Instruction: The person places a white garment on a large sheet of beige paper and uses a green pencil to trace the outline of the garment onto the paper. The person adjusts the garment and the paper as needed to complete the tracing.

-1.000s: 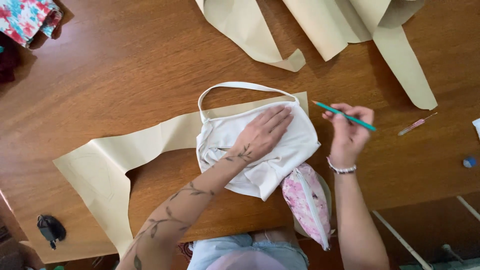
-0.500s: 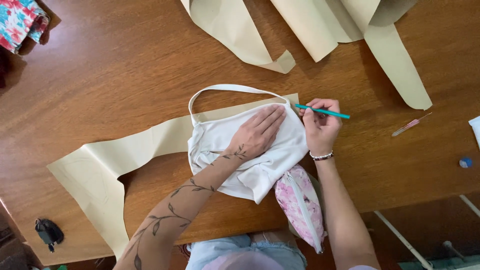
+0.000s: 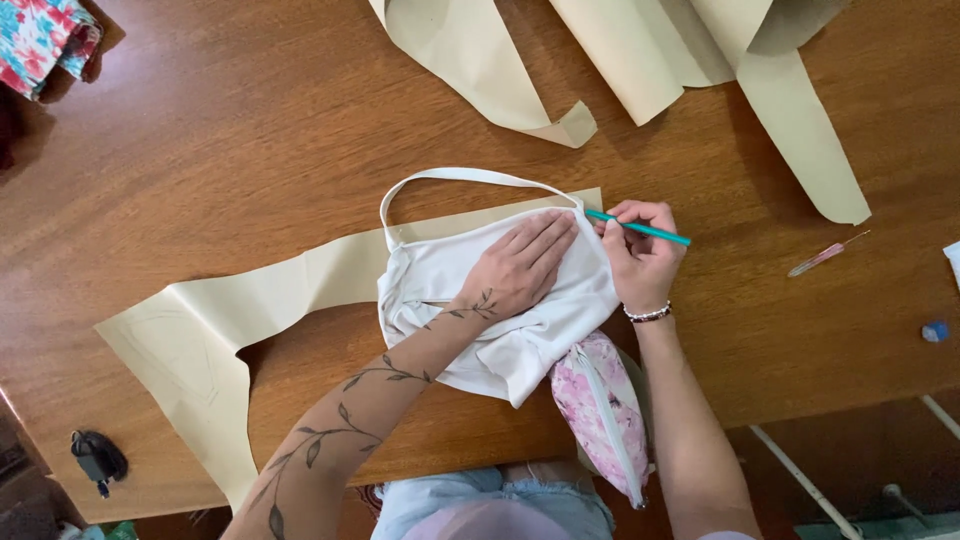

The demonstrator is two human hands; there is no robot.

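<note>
A white garment [image 3: 445, 270] with a thin strap loop lies on a strip of beige pattern paper [image 3: 300, 280] on the wooden table [image 3: 230, 150]. My left hand [image 3: 525, 262] rests flat on the garment, fingers spread, pressing it down. My right hand [image 3: 640, 255] grips a teal pencil [image 3: 650, 231] whose tip touches the paper at the garment's upper right edge.
A pink floral zip pouch [image 3: 600, 410] hangs over the near table edge. More beige paper pieces [image 3: 640, 60] lie at the far side. A pink pen [image 3: 825, 255] and a small blue object [image 3: 935, 331] are at the right, floral fabric [image 3: 40, 35] at the top left, a dark object [image 3: 95, 458] at the bottom left.
My right hand moved left with the pencil, from beside the garment to its upper right edge. The left hand stayed flat on the garment.
</note>
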